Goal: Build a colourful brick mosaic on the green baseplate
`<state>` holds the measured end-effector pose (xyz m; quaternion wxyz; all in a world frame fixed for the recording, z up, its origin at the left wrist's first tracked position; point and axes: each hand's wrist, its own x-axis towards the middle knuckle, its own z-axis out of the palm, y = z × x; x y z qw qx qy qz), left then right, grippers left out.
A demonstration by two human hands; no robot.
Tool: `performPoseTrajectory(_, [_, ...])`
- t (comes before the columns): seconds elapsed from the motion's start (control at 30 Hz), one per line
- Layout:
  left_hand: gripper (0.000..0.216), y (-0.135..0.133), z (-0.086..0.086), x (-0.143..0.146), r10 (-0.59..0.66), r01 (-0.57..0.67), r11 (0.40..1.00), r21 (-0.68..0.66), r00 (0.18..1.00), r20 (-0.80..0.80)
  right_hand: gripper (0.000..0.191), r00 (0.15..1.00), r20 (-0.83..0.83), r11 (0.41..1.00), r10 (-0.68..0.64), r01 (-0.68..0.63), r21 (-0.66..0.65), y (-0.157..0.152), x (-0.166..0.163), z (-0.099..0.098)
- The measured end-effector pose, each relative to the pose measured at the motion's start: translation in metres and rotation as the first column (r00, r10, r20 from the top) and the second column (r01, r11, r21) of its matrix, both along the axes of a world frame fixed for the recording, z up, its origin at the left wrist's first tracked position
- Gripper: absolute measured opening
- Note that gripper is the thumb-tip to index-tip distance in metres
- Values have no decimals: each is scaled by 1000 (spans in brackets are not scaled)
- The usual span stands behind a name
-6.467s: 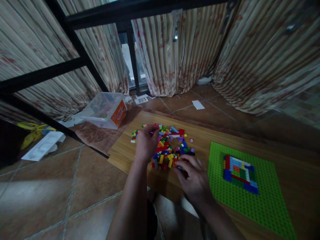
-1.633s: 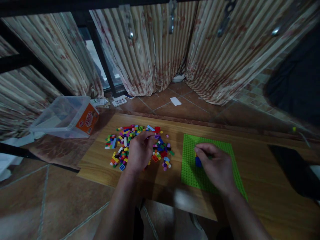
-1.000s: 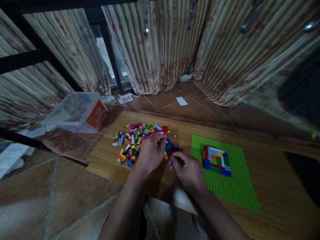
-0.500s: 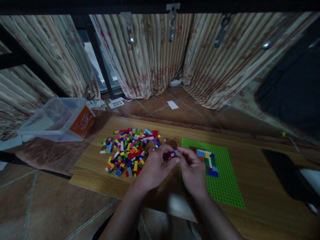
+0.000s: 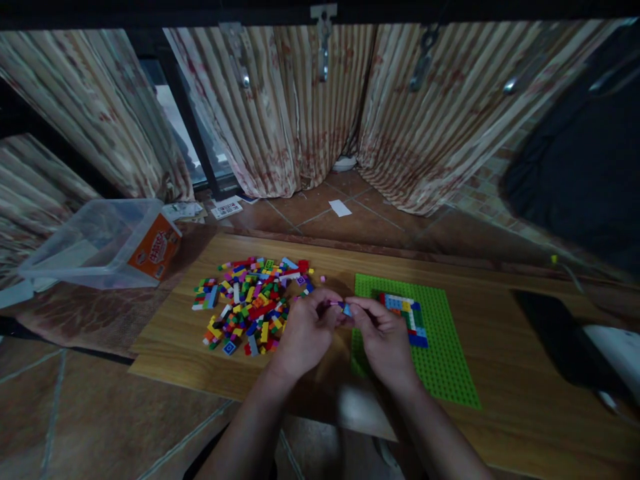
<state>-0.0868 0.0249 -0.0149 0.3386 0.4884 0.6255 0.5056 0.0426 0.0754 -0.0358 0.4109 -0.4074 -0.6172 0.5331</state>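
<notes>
Both hands meet above the wooden board, between the brick pile and the green baseplate. My left hand pinches small toy bricks, one of them pinkish-purple. My right hand has thumb and fingertips closed on the same little cluster, where a blue brick shows. The fingers partly cover the cluster, so its full shape is hidden. Just beyond my right hand, a build of coloured bricks in white, blue, red, yellow and green sits on the baseplate, partly covered by that hand.
Loose bricks lie heaped on the left of the wooden board. A clear plastic box with an orange label stands farther left. At the right lies a dark flat object. Striped curtains hang behind.
The bricks between my fingertips have turned, and more blue shows now. My hands stay together at nearly the same spot. The whole view has shifted slightly.
</notes>
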Motion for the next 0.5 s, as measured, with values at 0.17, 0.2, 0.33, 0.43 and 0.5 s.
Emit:
performPoseTrajectory(0.17, [17, 1, -2, -19, 152, -155, 988, 16, 933, -325, 28, 989, -132, 980, -63, 36, -195, 12, 12, 4])
performPoseTrajectory(0.2, [18, 1, -2, -23, 176, -178, 984, 33, 905, -388, 30, 986, -146, 976, -76, 44, -215, 16, 18, 5])
performPoseTrajectory(0.33, [24, 2, -3, -33, 208, -240, 971, 17, 802, -561, 39, 973, -61, 960, -222, 207, -191, 38, 52, 11])
performPoseTrajectory(0.43, [27, 2, -3, -36, 162, -292, 952, -88, 729, -665, 42, 929, 136, 927, -344, 359, -111, 55, 83, 13])
performPoseTrajectory(0.5, [30, 2, -3, -37, 126, -321, 936, -145, 690, -712, 41, 899, 214, 909, -383, 408, -88, 64, 99, 11])
